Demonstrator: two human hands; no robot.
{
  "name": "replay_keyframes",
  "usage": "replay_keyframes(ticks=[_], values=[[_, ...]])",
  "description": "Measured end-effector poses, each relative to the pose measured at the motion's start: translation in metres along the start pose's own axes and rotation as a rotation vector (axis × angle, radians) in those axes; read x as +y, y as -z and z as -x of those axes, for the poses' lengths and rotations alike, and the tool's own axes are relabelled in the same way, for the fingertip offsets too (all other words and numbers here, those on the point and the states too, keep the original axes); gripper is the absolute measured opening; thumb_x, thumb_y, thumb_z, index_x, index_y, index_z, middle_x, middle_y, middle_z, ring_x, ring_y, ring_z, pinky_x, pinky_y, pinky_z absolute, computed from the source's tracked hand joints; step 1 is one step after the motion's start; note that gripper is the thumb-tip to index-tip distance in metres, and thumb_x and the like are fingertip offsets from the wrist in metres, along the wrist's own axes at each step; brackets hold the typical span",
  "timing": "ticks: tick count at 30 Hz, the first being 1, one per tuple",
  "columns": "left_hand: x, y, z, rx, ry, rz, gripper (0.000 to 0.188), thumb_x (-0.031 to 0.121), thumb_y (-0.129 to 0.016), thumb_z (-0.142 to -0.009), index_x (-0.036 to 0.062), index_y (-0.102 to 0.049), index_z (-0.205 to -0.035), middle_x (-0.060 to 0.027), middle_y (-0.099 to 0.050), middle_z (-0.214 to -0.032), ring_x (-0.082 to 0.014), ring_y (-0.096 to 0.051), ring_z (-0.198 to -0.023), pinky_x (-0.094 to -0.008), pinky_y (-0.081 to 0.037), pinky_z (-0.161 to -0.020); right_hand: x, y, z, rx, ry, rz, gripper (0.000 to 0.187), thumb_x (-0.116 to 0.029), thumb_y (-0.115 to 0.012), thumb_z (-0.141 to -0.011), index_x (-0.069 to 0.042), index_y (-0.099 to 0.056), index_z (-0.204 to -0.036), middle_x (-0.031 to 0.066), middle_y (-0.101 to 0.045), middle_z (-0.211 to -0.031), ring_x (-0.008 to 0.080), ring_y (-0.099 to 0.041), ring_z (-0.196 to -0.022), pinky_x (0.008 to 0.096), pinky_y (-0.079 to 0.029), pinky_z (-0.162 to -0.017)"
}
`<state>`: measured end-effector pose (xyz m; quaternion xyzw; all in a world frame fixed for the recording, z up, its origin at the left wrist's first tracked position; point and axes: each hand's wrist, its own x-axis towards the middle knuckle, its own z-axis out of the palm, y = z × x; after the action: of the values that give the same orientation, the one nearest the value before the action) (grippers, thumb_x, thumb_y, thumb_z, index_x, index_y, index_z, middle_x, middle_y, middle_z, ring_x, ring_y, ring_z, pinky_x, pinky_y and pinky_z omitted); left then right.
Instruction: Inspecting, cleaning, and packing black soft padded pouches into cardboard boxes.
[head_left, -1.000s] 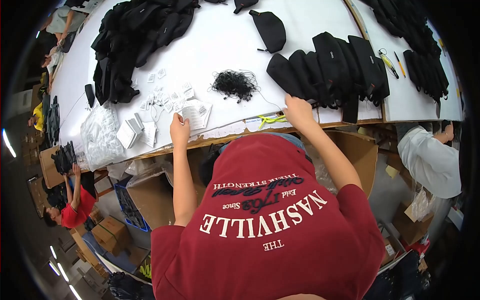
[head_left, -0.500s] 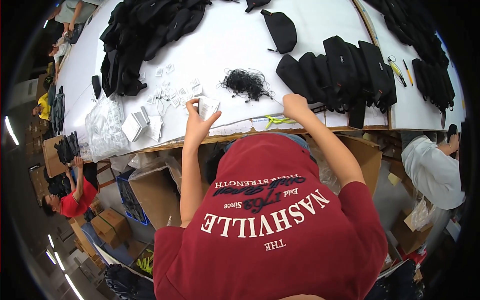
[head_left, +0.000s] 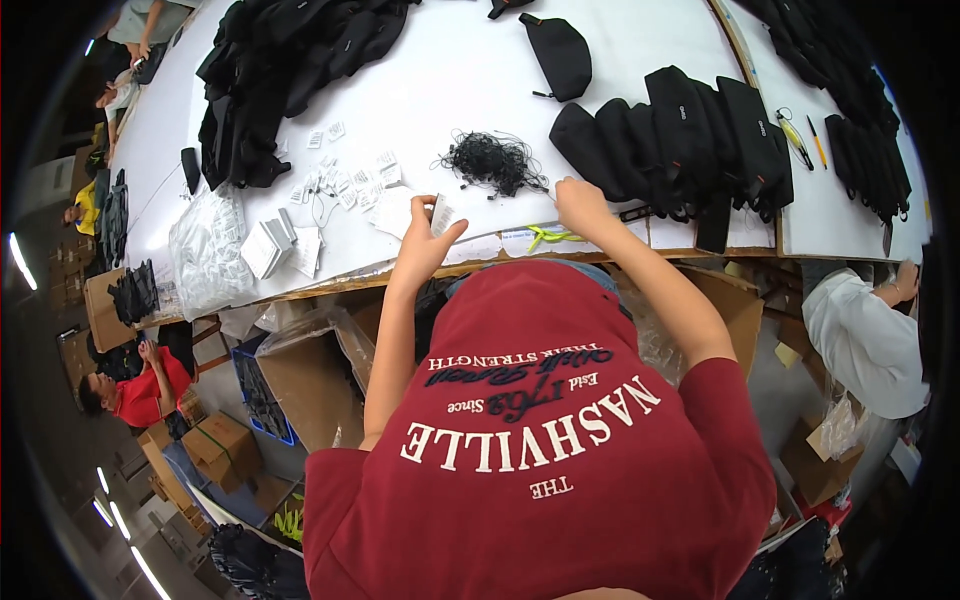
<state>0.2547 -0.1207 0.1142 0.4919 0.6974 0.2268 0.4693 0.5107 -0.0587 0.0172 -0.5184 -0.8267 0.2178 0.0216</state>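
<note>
My left hand [head_left: 428, 244] is closed on a white paper tag [head_left: 443, 214] with printing on it, held upright between thumb and fingers near the table's front edge. To its right, my right hand [head_left: 584, 209] pinches at the edge of a tangled heap of black strings [head_left: 492, 163]; a thin strand reaches its fingertips. Several loose white tags [head_left: 345, 190] are scattered beyond and left of my left hand. Stacked tags [head_left: 267, 248] stand farther left. Just right of my right hand lies a row of black pouches [head_left: 682, 140].
A large heap of black pouches [head_left: 290, 60] covers the far left. One pouch [head_left: 558, 58] lies alone at the back. A clear plastic bag [head_left: 210, 245] sits at the left edge. Yellow-green snips [head_left: 549, 237] lie by the front edge; a yellow cutter [head_left: 795, 138] lies at right. Other people work nearby.
My left hand has shifted right with the tag, which is now turned more edge-on. My right hand has moved slightly left and up, closer to the string heap.
</note>
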Motion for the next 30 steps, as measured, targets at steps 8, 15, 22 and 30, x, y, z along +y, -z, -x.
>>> replay_keyframes(ticks=[8, 15, 22, 30], values=[[0.027, -0.008, 0.016, -0.055, -0.111, 0.239, 0.04, 0.015, -0.064, -0.081, 0.0011, -0.043, -0.112, -0.0117, -0.058, -0.097, -0.0183, -0.055, -0.09, -0.0294, -0.044, -0.08, -0.01, 0.059, 0.013, -0.13, -0.298, -1.209, 0.011, -0.013, -0.062, -0.081, -0.002, -0.061, -0.079, 0.0019, -0.055, -0.061, 0.0094, -0.054, -0.056, 0.0248, -0.042, -0.052], [0.069, -0.018, 0.03, 0.269, -0.646, -0.009, 0.023, 0.004, -0.069, -0.076, 0.0035, -0.064, -0.098, -0.0039, -0.056, -0.085, -0.015, -0.055, -0.08, -0.0263, -0.044, -0.07, -0.075, 0.113, 0.042, 0.022, -0.091, -1.397, 0.013, -0.011, -0.067, -0.082, -0.003, -0.065, -0.091, -0.0108, -0.043, -0.054, -0.0027, -0.031, -0.05, 0.0188, -0.02, -0.047], [0.081, -0.017, 0.045, 0.405, -0.741, -0.142, 0.025, 0.0, -0.073, -0.071, 0.0052, -0.068, -0.095, -0.0053, -0.056, -0.084, -0.0166, -0.056, -0.077, -0.0275, -0.045, -0.068, -0.103, 0.135, 0.055, 0.383, 0.027, -0.969, 0.01, -0.014, -0.068, -0.08, -0.005, -0.068, -0.083, -0.005, -0.03, -0.045, 0.0018, -0.022, -0.045, 0.0251, -0.016, -0.042], [0.094, -0.026, 0.055, 0.426, -0.789, -0.08, 0.027, 0.0, -0.073, -0.071, 0.0051, -0.067, -0.097, -0.0059, -0.057, -0.082, -0.0155, -0.054, -0.064, -0.0255, -0.045, -0.054, -0.111, 0.134, 0.058, 0.566, 0.089, -0.743, 0.01, -0.014, -0.068, -0.08, -0.005, -0.065, -0.082, -0.0016, -0.03, -0.047, 0.006, -0.027, -0.043, 0.0261, -0.02, -0.041]])
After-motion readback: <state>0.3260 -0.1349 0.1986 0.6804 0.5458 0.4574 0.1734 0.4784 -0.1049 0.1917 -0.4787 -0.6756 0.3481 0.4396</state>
